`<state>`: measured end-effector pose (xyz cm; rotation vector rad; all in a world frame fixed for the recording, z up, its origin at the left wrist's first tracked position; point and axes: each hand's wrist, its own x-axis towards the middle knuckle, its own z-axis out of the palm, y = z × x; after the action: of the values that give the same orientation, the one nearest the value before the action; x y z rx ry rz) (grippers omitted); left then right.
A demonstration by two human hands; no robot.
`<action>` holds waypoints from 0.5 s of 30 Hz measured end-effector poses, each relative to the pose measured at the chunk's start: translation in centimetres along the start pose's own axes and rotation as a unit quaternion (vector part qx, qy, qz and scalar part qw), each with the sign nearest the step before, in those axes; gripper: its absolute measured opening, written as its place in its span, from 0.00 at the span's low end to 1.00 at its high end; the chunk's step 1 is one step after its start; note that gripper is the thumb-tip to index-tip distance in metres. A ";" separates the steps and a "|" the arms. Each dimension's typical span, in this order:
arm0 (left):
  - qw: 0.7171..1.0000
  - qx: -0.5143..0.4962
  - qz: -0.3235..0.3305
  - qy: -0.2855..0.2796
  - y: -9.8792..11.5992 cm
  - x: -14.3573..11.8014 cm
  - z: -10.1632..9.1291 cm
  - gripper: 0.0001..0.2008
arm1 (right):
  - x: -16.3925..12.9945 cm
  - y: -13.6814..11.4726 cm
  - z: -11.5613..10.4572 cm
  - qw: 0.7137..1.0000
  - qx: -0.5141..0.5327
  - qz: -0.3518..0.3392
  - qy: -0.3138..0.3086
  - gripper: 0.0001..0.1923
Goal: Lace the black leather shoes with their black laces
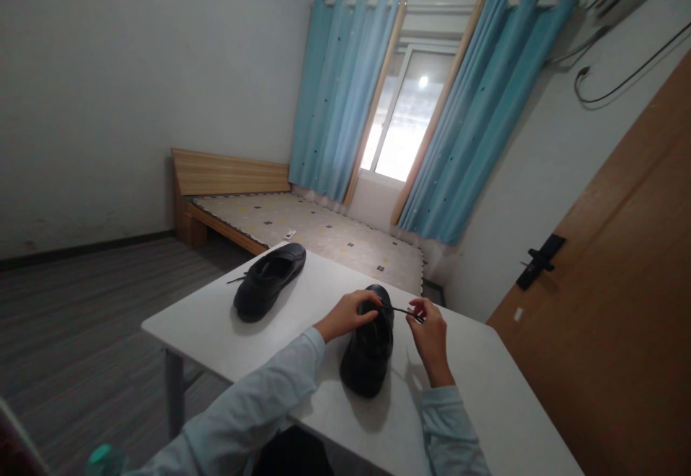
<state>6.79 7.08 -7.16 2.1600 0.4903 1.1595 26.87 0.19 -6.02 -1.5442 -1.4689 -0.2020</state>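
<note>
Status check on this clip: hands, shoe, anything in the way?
Left hand on near shoe. Right hand pinching its lace, pulled taut. Second shoe apart, clear.

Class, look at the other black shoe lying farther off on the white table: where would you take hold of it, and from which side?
Probably grip the far shoe at its open collar, one finger inside, coming from above on the near side. It lies flat on the table, its opening faces up, and both hands are at the near shoe.

White walls, blue curtains w/ bright window, wood bed, grey floor, brown door
</note>
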 end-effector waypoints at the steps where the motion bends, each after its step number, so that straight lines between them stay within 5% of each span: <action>1: 1.000 0.000 -0.001 0.000 0.0 0.0 0.0 0.10 | 0.0 0.2 0.0 1.000 -0.007 0.004 0.006 0.09; 6: 1.000 -0.005 -0.006 0.004 0.1 0.0 0.1 0.09 | -0.1 0.7 0.4 1.000 -0.011 0.005 0.021 0.12; 15: 0.996 0.035 -0.035 0.071 -0.5 0.2 0.0 0.09 | -0.6 -1.5 0.5 0.986 0.120 -0.063 -0.094 0.18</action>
<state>6.86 7.52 -7.37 2.1108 0.6736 1.2784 25.25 -0.17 -5.91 -1.3042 -1.6758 0.0484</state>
